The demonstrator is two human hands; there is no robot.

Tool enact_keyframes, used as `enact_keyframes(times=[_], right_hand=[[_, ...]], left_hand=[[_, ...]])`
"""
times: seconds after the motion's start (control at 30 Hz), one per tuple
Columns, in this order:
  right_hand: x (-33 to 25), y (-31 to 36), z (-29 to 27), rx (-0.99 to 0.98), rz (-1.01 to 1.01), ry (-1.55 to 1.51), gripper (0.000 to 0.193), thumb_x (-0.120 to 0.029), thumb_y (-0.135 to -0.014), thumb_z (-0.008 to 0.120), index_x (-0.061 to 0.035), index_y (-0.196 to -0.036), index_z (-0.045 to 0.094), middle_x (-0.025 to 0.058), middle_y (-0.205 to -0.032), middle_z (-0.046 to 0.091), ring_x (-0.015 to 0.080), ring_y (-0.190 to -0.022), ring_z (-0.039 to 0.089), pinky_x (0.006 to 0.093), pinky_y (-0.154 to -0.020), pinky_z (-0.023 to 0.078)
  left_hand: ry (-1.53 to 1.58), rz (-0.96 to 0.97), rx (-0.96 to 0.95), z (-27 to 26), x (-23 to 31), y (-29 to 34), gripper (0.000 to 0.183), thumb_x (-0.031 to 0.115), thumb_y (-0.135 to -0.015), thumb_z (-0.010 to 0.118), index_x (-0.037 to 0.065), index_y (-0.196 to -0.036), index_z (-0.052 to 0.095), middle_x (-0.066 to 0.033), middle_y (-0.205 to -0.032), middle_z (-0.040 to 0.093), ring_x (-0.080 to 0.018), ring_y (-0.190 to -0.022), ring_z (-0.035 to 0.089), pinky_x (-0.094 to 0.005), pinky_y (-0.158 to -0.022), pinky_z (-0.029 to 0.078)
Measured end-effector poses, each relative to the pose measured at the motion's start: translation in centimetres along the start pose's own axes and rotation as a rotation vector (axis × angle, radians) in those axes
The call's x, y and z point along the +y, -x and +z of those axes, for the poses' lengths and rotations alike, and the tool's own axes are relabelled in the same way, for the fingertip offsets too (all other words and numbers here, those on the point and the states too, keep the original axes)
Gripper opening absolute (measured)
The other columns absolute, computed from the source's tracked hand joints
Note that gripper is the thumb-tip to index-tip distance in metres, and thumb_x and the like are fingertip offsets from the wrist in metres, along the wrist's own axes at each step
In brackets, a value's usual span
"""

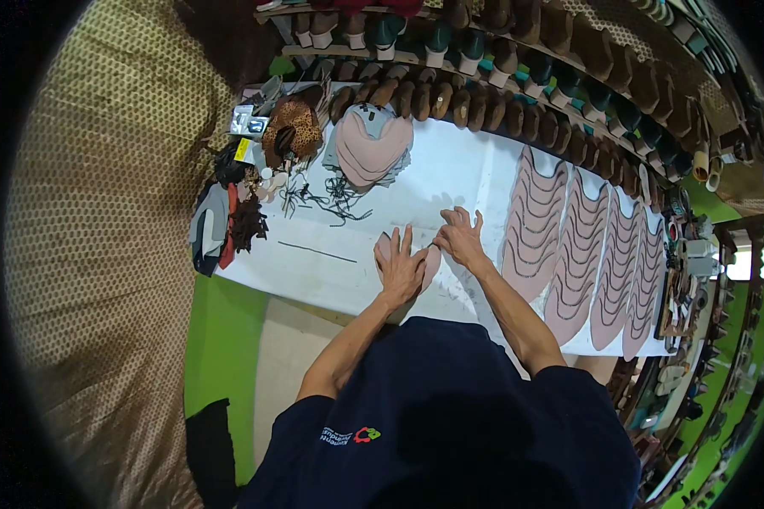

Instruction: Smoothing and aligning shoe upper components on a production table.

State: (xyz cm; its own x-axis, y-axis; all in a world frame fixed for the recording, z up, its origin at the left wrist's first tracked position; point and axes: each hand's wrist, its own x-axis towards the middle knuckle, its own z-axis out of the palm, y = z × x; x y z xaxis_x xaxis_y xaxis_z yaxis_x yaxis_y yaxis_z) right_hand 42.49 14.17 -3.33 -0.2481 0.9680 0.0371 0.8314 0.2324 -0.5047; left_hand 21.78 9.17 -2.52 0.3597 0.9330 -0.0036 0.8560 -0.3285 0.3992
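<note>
A pink curved shoe-upper piece (431,265) lies on the white tabletop in front of me. My left hand (401,270) rests flat over it, fingers spread, covering much of it. At the piece's upper right edge, my right hand (461,240) has its thumb and a finger brought together, with other fingers raised. What is between those fingertips is too small to make out. To the left, a single dark cord (317,251) lies straight on the table. Beyond it sits a tangle of dark cords (341,200), close to a stack of pink upper pieces (372,151).
Several overlapping columns of pink pieces with dark-lined edges (535,225) cover the table's right side. Brown shoe lasts (441,100) line the back, below shelves of heeled shoes (437,42). Leopard-print material (292,127) and dark scraps (248,222) lie at the left end.
</note>
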Motion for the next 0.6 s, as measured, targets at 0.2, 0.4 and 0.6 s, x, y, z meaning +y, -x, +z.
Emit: enact_keyframes(times=[0.2, 0.4, 0.6], right_hand=[[-0.4, -0.1, -0.4, -0.07, 0.061, 0.054, 0.025, -0.036, -0.09, 0.078, -0.0109, -0.089, 0.082, 0.0061, -0.148, 0.056, 0.0359, -0.148, 0.037, 0.0736, -0.117, 0.016], [0.8, -0.2, -0.3, -0.057, 0.096, -0.033, 0.025, -0.036, -0.091, 0.074, -0.0128, -0.094, 0.082, 0.0072, -0.148, 0.056, 0.0357, -0.146, 0.038, 0.0722, -0.118, 0.018], [0.7, 0.4, -0.7, 0.015, 0.133, -0.106, 0.024, -0.037, -0.09, 0.074, -0.0142, -0.096, 0.082, 0.0099, -0.146, 0.057, 0.0372, -0.145, 0.039, 0.0681, -0.118, 0.02]], left_hand=[[-0.008, 0.007, -0.008, -0.4, 0.5, -0.4, 0.04, 0.026, -0.091, 0.072, 0.029, -0.131, 0.073, -0.0149, -0.175, 0.022, -0.0428, -0.158, 0.018, -0.0802, -0.114, 0.014], [-0.029, 0.045, -0.033, -0.3, 0.2, -0.9, 0.047, 0.027, -0.09, 0.071, 0.029, -0.137, 0.07, -0.0159, -0.175, 0.019, -0.0446, -0.158, 0.017, -0.0821, -0.111, 0.015], [-0.018, 0.032, -0.066, -0.5, -0.1, -0.9, 0.048, 0.027, -0.089, 0.071, 0.029, -0.137, 0.07, -0.0165, -0.175, 0.019, -0.0459, -0.158, 0.017, -0.0822, -0.111, 0.015]])
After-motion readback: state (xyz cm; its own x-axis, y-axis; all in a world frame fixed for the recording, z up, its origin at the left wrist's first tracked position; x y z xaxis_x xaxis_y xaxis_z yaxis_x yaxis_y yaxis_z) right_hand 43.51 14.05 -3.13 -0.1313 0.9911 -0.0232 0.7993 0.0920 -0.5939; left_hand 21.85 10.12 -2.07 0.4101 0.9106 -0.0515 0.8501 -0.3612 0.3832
